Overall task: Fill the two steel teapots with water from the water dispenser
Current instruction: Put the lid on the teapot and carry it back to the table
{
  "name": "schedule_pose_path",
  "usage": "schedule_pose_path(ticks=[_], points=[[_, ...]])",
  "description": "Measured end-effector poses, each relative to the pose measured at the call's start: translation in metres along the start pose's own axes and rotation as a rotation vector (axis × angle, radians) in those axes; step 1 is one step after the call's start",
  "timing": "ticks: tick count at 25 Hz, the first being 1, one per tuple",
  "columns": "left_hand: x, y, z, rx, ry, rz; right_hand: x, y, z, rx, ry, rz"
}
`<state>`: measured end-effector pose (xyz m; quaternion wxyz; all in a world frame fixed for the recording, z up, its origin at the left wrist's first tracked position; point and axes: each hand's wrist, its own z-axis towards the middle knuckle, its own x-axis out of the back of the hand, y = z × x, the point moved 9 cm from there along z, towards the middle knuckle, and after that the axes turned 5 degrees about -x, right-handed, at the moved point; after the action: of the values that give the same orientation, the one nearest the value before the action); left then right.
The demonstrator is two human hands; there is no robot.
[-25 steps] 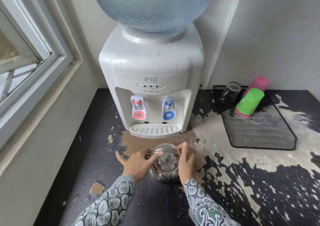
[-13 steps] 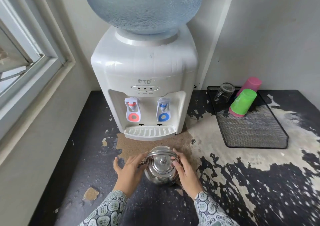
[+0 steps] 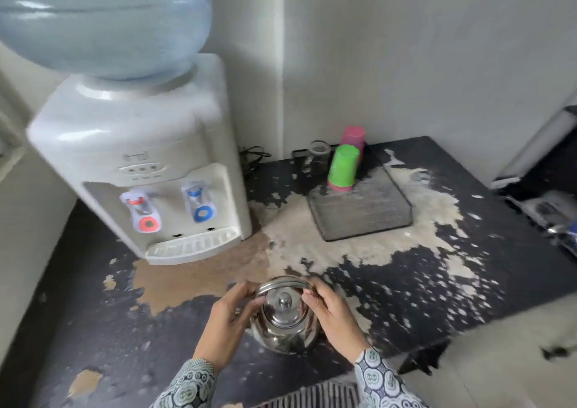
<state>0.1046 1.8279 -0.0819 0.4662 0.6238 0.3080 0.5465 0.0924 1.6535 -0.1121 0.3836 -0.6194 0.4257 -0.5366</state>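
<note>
We are standing at the worn black counter point(image 3: 468, 282), the water dispenser point(image 3: 140, 164) sitting back left; the steel teapot point(image 3: 284, 320), lid on, is resting in front of it while our left hand point(image 3: 231, 314) and right hand point(image 3: 331, 311) are both gripping its sides by the handle
</note>
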Motion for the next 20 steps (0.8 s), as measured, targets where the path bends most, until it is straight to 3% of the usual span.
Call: schedule_pose_path(ticks=[8, 13, 20], points=[[-0.258, 0.157, -0.04, -0.159, -0.383, -0.282, 0.253, 0.059, -0.181, -0.019, 0.284, 0.029], [-0.423, 0.249, -0.072, -0.301, -0.643, -0.332, 0.391, 0.109, -0.3, -0.104, 0.534, 0.094], [-0.628, 0.321, -0.091, -0.283, -0.923, -0.334, 0.542, 0.172, -0.408, -0.206, 0.814, 0.095]])
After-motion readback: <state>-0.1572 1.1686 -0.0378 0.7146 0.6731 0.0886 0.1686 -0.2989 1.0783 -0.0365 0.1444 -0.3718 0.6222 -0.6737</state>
